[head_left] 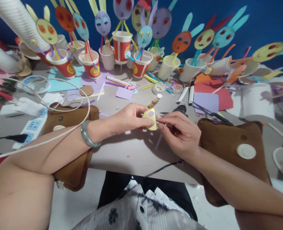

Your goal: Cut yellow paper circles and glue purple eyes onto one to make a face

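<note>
Between thumb and fingers, my left hand (131,116) grips a small yellow paper piece (150,115) with a round purple dot near its top. My right hand (179,132) is closed in a pinch at the right edge of that paper. Whatever sits between its fingertips is too small to make out. Just behind the hands stands a glue stick (155,100) with a white cap. Dark-handled scissors (179,110) lie behind my right hand, their blades partly hidden by it.
Paper cups (141,64) holding rabbit-faced paper figures (103,24) line the back. Brown cushions (237,153) lie under both forearms. A white cable (84,118) loops over my left arm near a power strip (31,127). Purple paper (205,101), red paper (227,95) and markers (183,95) lie at right.
</note>
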Demonstrator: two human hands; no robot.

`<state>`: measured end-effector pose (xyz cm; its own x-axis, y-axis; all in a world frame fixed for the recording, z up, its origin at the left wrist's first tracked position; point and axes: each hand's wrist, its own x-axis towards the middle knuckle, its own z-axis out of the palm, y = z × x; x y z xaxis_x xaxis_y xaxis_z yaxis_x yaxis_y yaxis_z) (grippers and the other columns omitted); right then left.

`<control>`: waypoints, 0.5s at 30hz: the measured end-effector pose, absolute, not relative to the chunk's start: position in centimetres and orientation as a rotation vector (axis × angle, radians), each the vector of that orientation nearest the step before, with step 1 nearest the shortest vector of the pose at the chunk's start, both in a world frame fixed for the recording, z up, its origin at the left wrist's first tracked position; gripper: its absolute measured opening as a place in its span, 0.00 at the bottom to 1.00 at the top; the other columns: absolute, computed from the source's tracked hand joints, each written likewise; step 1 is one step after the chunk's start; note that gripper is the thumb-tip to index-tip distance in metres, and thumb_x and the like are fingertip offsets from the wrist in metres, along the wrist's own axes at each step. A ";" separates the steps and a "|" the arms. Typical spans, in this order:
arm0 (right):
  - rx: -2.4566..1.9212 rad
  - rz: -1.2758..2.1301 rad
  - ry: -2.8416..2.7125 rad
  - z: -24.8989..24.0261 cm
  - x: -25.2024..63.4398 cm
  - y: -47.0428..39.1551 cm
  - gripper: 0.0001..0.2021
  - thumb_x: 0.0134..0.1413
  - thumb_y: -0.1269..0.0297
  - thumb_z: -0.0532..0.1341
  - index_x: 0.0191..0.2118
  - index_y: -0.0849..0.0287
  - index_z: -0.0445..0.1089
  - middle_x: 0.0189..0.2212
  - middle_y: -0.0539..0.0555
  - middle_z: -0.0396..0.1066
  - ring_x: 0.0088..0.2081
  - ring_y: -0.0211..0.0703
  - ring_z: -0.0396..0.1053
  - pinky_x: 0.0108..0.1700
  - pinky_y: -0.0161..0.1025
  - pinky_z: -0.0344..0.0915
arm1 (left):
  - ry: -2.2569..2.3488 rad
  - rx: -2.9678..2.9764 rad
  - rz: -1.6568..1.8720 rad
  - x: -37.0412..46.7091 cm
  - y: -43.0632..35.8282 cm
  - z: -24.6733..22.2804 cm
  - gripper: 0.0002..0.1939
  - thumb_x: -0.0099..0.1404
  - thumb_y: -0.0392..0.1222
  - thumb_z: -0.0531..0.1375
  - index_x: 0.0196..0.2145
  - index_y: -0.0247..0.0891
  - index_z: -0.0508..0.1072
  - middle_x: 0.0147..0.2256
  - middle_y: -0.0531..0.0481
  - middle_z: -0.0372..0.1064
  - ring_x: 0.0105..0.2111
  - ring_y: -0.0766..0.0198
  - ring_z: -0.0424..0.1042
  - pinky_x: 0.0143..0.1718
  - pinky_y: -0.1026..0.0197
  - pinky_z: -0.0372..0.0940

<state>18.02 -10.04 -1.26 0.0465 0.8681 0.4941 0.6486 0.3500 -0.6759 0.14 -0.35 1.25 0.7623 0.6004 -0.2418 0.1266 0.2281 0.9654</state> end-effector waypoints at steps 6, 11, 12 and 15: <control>-1.362 0.370 -1.621 -1.1 17.8 -9.8 0.02 0.58 0.63 0.67 0.34 0.52 0.78 0.30 0.55 0.75 0.31 0.46 0.71 0.33 0.45 0.68 | 0.623 1.335 0.364 0.0 -0.3 1.1 0.03 0.56 0.35 0.63 0.29 0.32 0.76 0.25 0.53 0.71 0.24 0.73 0.66 0.26 0.71 0.63; -1.325 0.452 -1.609 -1.1 17.8 -9.7 0.03 0.57 0.65 0.66 0.32 0.54 0.76 0.29 0.54 0.74 0.30 0.43 0.69 0.32 0.42 0.65 | 0.615 1.332 0.373 -0.1 -0.3 1.1 0.03 0.55 0.35 0.64 0.28 0.33 0.74 0.24 0.54 0.70 0.23 0.73 0.66 0.25 0.71 0.62; -1.337 0.465 -1.605 -1.0 17.8 -9.8 0.03 0.57 0.65 0.66 0.32 0.54 0.76 0.29 0.54 0.74 0.30 0.43 0.69 0.32 0.42 0.65 | 0.619 1.335 0.375 -0.1 -0.3 1.1 0.03 0.55 0.35 0.64 0.27 0.33 0.74 0.23 0.54 0.70 0.23 0.73 0.66 0.25 0.71 0.62; -1.355 0.501 -1.602 -1.0 17.8 -9.8 0.03 0.57 0.67 0.65 0.33 0.54 0.76 0.30 0.53 0.74 0.30 0.42 0.69 0.31 0.41 0.64 | 0.635 1.349 0.378 0.0 -0.3 1.2 0.04 0.55 0.35 0.64 0.26 0.33 0.73 0.22 0.56 0.68 0.22 0.74 0.65 0.24 0.71 0.60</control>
<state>17.81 -9.82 -1.02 0.0594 0.9180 0.3920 0.5315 0.3034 -0.7908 -0.01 -0.30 1.24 0.7764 0.5962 -0.2041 0.1049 0.1971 0.9748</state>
